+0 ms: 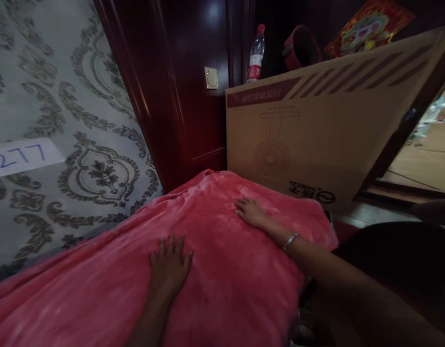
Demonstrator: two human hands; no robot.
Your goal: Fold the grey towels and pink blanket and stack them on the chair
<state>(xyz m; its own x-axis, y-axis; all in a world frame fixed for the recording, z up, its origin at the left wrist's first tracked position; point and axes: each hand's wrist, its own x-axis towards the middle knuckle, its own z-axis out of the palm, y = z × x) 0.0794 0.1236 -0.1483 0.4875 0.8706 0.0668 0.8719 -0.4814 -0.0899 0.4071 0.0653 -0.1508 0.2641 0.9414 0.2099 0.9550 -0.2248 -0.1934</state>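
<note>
A pink plush blanket (215, 279) is spread over a long raised surface, draping down at its right and far edges. My left hand (169, 265) rests flat on it near the middle, fingers spread. Farther off and to the right, my right hand (250, 212) also lies on the blanket, palm down with its fingers extended; a silver bracelet (290, 240) circles that wrist. Neither hand grips anything. What lies under the blanket is hidden, and soft creases run across its surface.
A large cardboard box (316, 125) printed with a fan stands beyond the blanket. Behind its top edge are a red-capped bottle (256, 55) and a red festive card (369, 29). Patterned wallpaper (99, 168) borders the left, beside a dark red wooden panel (179, 96). A doorway opens at right.
</note>
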